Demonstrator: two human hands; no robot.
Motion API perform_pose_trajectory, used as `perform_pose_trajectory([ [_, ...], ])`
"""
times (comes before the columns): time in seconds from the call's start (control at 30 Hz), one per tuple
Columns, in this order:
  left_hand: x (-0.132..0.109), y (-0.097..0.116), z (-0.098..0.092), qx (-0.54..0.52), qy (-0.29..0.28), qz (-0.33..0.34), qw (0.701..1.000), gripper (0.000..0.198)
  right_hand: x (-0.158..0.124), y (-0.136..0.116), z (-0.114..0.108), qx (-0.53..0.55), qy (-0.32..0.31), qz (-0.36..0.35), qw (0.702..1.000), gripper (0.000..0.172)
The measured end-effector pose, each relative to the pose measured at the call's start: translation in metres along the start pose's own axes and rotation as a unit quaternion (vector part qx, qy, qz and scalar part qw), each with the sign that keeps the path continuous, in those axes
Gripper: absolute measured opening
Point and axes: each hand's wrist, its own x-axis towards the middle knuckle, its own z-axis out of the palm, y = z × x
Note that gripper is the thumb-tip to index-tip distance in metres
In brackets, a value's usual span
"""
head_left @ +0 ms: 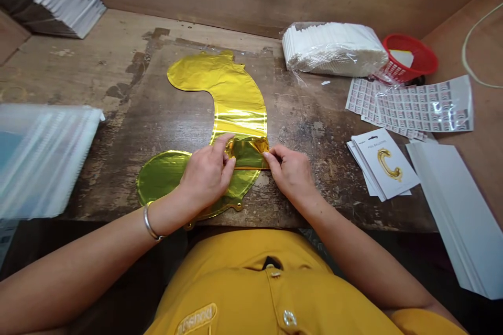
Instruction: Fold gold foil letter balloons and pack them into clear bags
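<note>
Gold foil balloon point(231, 89), long and curved, lies partly folded on the worn wooden counter point(318, 115). It looks light, slippery and easily creased. Left hand point(208, 172) and right hand point(288, 172) grip the fold, the surest hold.

A packing workshop: wooden bench point(310, 131), gold foil balloon point(231, 94), label sheets point(416, 107)

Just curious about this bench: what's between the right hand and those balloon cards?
Worn wooden tabletop lies between the right hand and the balloon cards, in the head view.
</note>
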Motion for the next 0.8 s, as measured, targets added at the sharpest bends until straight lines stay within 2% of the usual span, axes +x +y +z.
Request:
perform_pose_trajectory([
  [0.17, -0.003, -0.001, -0.001, 0.047, -0.005, 0.044, 0.998, 0.032, -0.001, -0.002, 0.001, -0.019, -0.012, -0.009, 1.000, 0.021],
  [0.27, -0.007, 0.001, -0.001, 0.089, -0.035, 0.055, 0.994, 0.025, -0.001, -0.004, 0.004, -0.055, -0.023, -0.003, 0.998, 0.017],
  [0.33, -0.008, 0.003, -0.001, 0.138, -0.032, 0.062, 0.988, 0.021, 0.000, -0.006, 0.006, -0.090, 0.009, -0.014, 0.996, 0.011],
  [0.4, -0.008, 0.002, 0.000, 0.168, -0.010, 0.097, 0.981, 0.021, 0.001, -0.004, 0.005, -0.117, 0.043, -0.076, 0.989, 0.017],
  [0.47, -0.006, -0.002, 0.001, 0.166, -0.029, 0.162, 0.972, 0.026, 0.004, 0.002, 0.002, -0.119, 0.007, -0.172, 0.978, 0.028],
  [0.53, -0.002, -0.010, 0.001, 0.141, -0.093, 0.203, 0.964, 0.034, 0.008, 0.011, -0.005, -0.101, -0.092, -0.243, 0.960, 0.035],
  [0.57, 0.000, -0.014, 0.000, 0.126, -0.125, 0.205, 0.963, 0.037, 0.010, 0.016, -0.009, -0.092, -0.138, -0.261, 0.951, 0.038],
  [0.63, 0.004, -0.021, -0.003, 0.099, -0.165, 0.193, 0.962, 0.040, 0.012, 0.023, -0.015, -0.081, -0.187, -0.272, 0.940, 0.059],
  [0.7, 0.007, -0.024, -0.006, 0.078, -0.179, 0.192, 0.962, 0.045, 0.012, 0.025, -0.014, -0.079, -0.182, -0.272, 0.942, 0.072],
  [0.73, 0.008, -0.025, -0.006, 0.072, -0.178, 0.196, 0.962, 0.049, 0.012, 0.023, -0.011, -0.081, -0.166, -0.270, 0.945, 0.069],
  [0.8, 0.009, -0.026, -0.008, 0.070, -0.165, 0.205, 0.962, 0.049, 0.010, 0.018, -0.003, -0.089, -0.123, -0.270, 0.951, 0.051],
])
